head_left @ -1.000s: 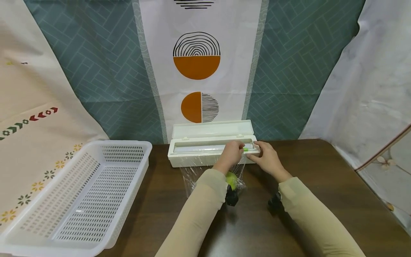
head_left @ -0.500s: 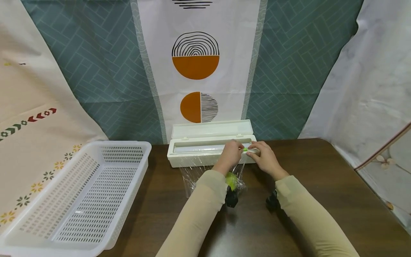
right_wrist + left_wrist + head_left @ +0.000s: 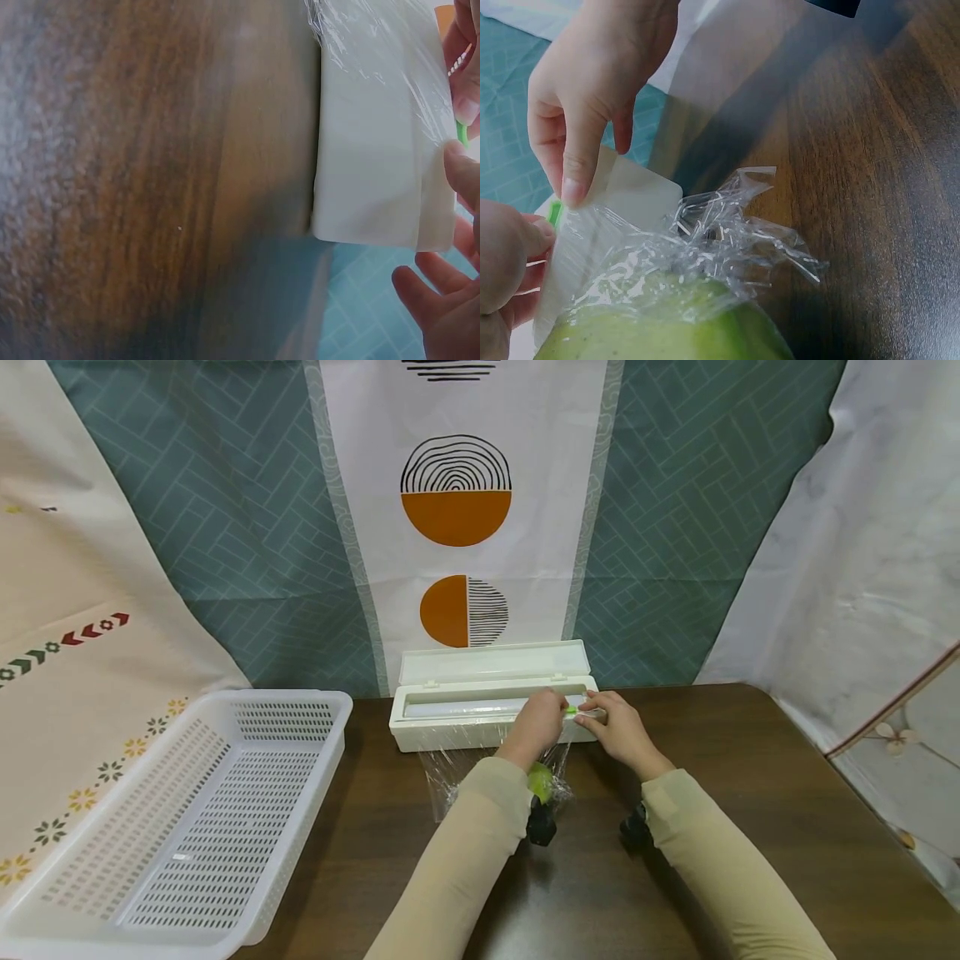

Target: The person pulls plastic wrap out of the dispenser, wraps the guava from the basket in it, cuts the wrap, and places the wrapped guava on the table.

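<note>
Beige cloth covers both forearms, and a black wrist camera [image 3: 541,823] is strapped beneath the left cuff. Close by it, a green fruit [image 3: 539,782] rests in front of the box, draped in cling film [image 3: 652,259] that is bunched and crinkled at one side. The film is stretched up from the fruit and over the front rim of a white cling-film box [image 3: 405,737], where a small green slider [image 3: 572,710] is set near the right end. The left hand [image 3: 534,724] is held at the slider with its fingers curled; whether anything is pinched cannot be told. The right hand [image 3: 626,735] has been brought inward from the box's right end, where it was seen a second ago, to just beside the slider. Its thumb is bent to the rim and its other fingers are loosely spread; whether the slider is gripped cannot be told. The box, its lid [image 3: 495,662] raised behind and its film roll [image 3: 465,708] exposed, has been left in place. Everything is supported by a dark wood-grain table [image 3: 750,843], with a white perforated basket [image 3: 342,703] placed on the left. The space is enclosed by cream patterned cloth [image 3: 82,560] on the left, pale marbled cloth [image 3: 885,552] on the right, and, behind, a teal curtain [image 3: 247,510] with a white panel [image 3: 547,527] printed with orange half-circles.
</note>
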Demonstrator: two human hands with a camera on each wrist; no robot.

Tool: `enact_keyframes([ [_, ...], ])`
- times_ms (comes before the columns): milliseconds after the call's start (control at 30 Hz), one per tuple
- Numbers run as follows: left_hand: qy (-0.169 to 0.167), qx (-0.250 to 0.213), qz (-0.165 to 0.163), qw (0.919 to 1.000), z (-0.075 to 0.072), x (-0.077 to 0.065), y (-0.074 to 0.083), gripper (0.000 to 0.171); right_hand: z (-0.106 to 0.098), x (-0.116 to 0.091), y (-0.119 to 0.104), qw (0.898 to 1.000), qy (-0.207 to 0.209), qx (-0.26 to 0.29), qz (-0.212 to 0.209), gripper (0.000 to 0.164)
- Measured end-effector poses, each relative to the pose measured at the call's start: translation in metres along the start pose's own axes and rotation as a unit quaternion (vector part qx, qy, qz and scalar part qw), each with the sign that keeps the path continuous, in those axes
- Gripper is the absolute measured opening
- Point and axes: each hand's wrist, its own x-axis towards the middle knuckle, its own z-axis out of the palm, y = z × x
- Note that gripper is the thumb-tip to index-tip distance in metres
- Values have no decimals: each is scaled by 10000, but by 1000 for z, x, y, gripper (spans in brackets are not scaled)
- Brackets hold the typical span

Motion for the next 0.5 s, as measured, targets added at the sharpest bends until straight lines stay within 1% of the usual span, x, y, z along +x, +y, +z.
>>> enact_keyframes([
  [67,5,73,57,10000,0,0,0,22,0,0,0,10000,2,-11,-4,26],
  [200,80,-18,133,9999,-1,-1,-1,21,0,1,1,10000,5,-9,-9,27],
  [400,75,-264,110,9996,0,0,-3,22,0,1,1,10000,-5,-60,-15,27],
  [500,49,-314,87,9995,1,0,-4,22,0,1,1,10000,-40,-56,17,27],
])
